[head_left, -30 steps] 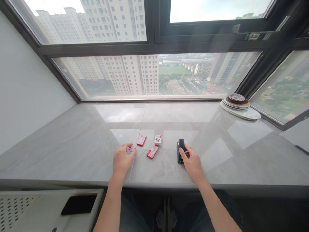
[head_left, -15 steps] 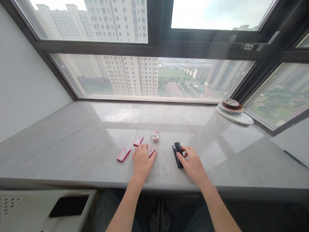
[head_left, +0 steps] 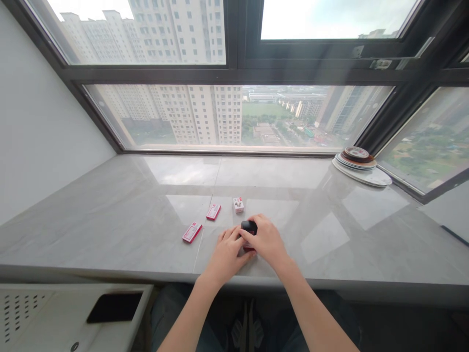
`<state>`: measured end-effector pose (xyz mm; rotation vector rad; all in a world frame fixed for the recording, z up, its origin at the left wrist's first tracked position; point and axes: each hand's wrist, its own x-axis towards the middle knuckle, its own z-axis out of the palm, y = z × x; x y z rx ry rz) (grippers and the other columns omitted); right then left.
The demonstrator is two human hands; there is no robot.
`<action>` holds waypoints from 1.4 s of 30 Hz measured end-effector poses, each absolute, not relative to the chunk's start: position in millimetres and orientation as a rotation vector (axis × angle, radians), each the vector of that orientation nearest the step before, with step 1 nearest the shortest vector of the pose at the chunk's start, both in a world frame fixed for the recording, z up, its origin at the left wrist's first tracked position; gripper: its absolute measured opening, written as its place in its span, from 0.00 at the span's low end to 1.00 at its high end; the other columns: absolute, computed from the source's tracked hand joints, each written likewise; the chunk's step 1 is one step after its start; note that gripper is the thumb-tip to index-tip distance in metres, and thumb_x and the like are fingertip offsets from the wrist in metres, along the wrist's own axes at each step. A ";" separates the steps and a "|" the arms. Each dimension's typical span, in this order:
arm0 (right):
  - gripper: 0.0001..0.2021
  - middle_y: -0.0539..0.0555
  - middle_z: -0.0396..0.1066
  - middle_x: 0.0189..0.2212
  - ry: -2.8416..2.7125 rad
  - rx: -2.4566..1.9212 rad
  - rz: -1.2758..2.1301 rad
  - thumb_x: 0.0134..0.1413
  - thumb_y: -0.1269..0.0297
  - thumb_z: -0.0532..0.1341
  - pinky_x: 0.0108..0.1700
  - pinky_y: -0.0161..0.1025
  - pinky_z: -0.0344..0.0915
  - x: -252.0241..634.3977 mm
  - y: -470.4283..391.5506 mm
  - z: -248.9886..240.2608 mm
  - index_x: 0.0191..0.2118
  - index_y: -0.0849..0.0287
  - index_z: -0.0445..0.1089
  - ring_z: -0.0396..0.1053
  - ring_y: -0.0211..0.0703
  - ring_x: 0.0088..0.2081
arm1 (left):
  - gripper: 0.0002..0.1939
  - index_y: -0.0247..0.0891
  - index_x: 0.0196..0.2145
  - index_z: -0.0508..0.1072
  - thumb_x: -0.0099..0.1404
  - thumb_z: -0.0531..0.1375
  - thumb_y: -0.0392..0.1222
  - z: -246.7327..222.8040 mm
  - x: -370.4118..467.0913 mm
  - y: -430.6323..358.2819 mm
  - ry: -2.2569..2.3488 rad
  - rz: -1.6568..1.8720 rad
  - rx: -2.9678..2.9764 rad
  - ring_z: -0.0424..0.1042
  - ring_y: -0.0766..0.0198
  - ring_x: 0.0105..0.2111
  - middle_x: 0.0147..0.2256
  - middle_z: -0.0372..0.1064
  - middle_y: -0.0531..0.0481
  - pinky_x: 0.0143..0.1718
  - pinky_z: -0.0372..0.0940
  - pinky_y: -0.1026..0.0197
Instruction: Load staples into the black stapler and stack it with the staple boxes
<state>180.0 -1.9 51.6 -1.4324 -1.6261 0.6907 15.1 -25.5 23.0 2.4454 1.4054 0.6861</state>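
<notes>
My right hand [head_left: 269, 243] is closed around a black stapler [head_left: 249, 226], which mostly hides behind the fingers. Close against it, my left hand [head_left: 227, 254] has its fingers and thumb around a flat red-and-white box [head_left: 249, 247]; only a small part of that box shows. The stapler sits right over or against this box, and I cannot tell whether they touch. To the left lie two similar flat boxes, the nearer box [head_left: 192, 232] and the farther box [head_left: 213, 212]. A small white box [head_left: 238, 205] with red marks stands just beyond my hands.
Grey stone counter [head_left: 120, 225] spans the view below a dark-framed window. At the far right corner rests a stack of plates [head_left: 361, 166]. Lower left, a dark phone-like slab [head_left: 115, 307] lies on a white surface [head_left: 47, 318].
My right hand has lifted the stapler from the counter and brought it left to my left hand. My left hand has shifted slightly right and nearer with the flat box.
</notes>
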 end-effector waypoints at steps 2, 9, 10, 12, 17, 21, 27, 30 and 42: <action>0.13 0.55 0.76 0.40 -1.476 -1.422 0.757 0.50 0.53 0.70 0.51 0.47 0.67 177.2 3.3 52.0 0.38 0.55 0.77 0.73 0.51 0.43 | 0.26 0.55 0.62 0.68 0.68 0.64 0.51 24.1 8.5 -26.8 1.414 0.667 2.438 0.61 0.52 0.66 0.66 0.63 0.52 0.66 0.58 0.48; 0.22 0.63 0.76 0.51 -0.953 -1.278 0.993 0.65 0.47 0.52 0.44 0.46 0.76 250.3 3.7 31.5 0.46 0.59 0.74 0.75 0.54 0.51 | 0.25 0.53 0.63 0.66 0.70 0.62 0.48 27.4 -7.0 -25.9 1.392 0.611 2.321 0.53 0.56 0.71 0.72 0.52 0.52 0.70 0.53 0.48; 0.20 0.63 0.76 0.51 -0.850 -1.275 1.054 0.64 0.48 0.55 0.43 0.46 0.77 264.2 -1.5 27.1 0.44 0.59 0.74 0.76 0.54 0.50 | 0.24 0.53 0.62 0.67 0.70 0.62 0.48 28.0 -7.6 -25.8 1.385 0.624 2.302 0.53 0.56 0.71 0.72 0.51 0.51 0.70 0.53 0.49; 0.18 0.62 0.78 0.47 -0.743 -1.363 1.158 0.62 0.47 0.59 0.38 0.45 0.79 285.4 -14.4 21.9 0.42 0.59 0.74 0.79 0.51 0.41 | 0.21 0.51 0.59 0.70 0.69 0.62 0.46 29.1 -7.3 -25.4 1.375 0.653 2.265 0.53 0.56 0.71 0.72 0.52 0.51 0.70 0.52 0.48; 0.28 0.55 0.75 0.32 -0.948 -1.561 1.546 0.64 0.35 0.54 0.16 0.33 0.63 275.7 -39.9 30.4 0.42 0.60 0.71 0.69 0.36 0.17 | 0.16 0.51 0.51 0.74 0.66 0.65 0.46 30.3 -2.7 -21.7 1.346 0.667 2.203 0.52 0.53 0.72 0.70 0.56 0.53 0.71 0.51 0.46; 0.22 0.47 0.71 0.24 -1.226 -1.548 1.562 0.64 0.40 0.59 0.11 0.30 0.47 236.7 -39.4 29.4 0.41 0.57 0.66 0.58 0.31 0.11 | 0.15 0.52 0.49 0.75 0.64 0.67 0.49 30.5 -1.1 -19.2 1.351 0.670 2.157 0.53 0.54 0.71 0.71 0.55 0.54 0.71 0.50 0.45; 0.20 0.44 0.65 0.14 -1.360 -1.598 1.422 0.64 0.44 0.59 0.16 0.29 0.45 230.1 -31.6 15.7 0.41 0.59 0.67 0.50 0.30 0.13 | 0.16 0.51 0.48 0.76 0.63 0.68 0.49 29.4 -2.5 -17.9 1.330 0.684 2.156 0.55 0.53 0.71 0.70 0.56 0.54 0.71 0.51 0.45; 0.20 0.45 0.64 0.13 -1.388 -1.609 1.419 0.64 0.44 0.59 0.18 0.30 0.45 231.9 -32.5 18.1 0.40 0.60 0.68 0.50 0.32 0.14 | 0.16 0.51 0.48 0.76 0.63 0.68 0.49 26.5 -3.0 -16.9 1.330 0.685 2.168 0.54 0.54 0.71 0.70 0.57 0.54 0.71 0.50 0.45; 0.18 0.46 0.64 0.14 -1.500 -1.748 1.331 0.63 0.47 0.59 0.22 0.34 0.47 257.1 -30.3 18.6 0.38 0.60 0.71 0.56 0.36 0.17 | 0.13 0.50 0.49 0.73 0.68 0.63 0.49 22.9 -7.7 -24.1 1.291 0.688 2.236 0.53 0.57 0.71 0.71 0.54 0.56 0.73 0.49 0.47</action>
